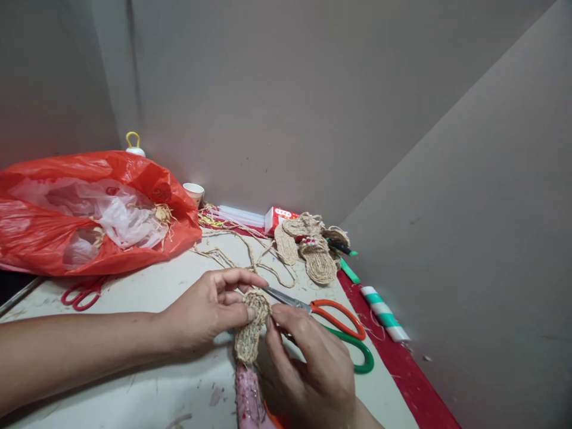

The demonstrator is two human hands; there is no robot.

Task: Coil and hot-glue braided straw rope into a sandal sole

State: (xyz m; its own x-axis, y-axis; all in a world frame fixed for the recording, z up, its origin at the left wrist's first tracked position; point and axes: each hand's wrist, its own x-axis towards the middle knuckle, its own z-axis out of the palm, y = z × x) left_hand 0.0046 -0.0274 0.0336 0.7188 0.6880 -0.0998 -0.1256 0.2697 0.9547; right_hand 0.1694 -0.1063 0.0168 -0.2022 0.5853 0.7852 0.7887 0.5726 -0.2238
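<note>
A small sole of coiled straw braid [247, 344] is held up over the table near the centre. My left hand [223, 307] is closed on its upper end, the thumb lying across the front. At the sole's right edge, my right hand [313, 351] is pinched shut, its fingertips touching the edge. Whatever lies between those fingertips is too small or hidden to make out. Scissors [308, 307] with one orange and one green handle lie just behind my right hand. A pink padded piece [250, 396] with a safety pin shows below the sole.
A red plastic bag [179, 238] fills the left, with red-handled scissors [83, 293] before it. Several straw soles [319, 262] are piled at the back right, by loose straw cord [250, 250] and a red-and-white box [274, 220]. A green-and-white striped roll [384, 314] lies along the right edge.
</note>
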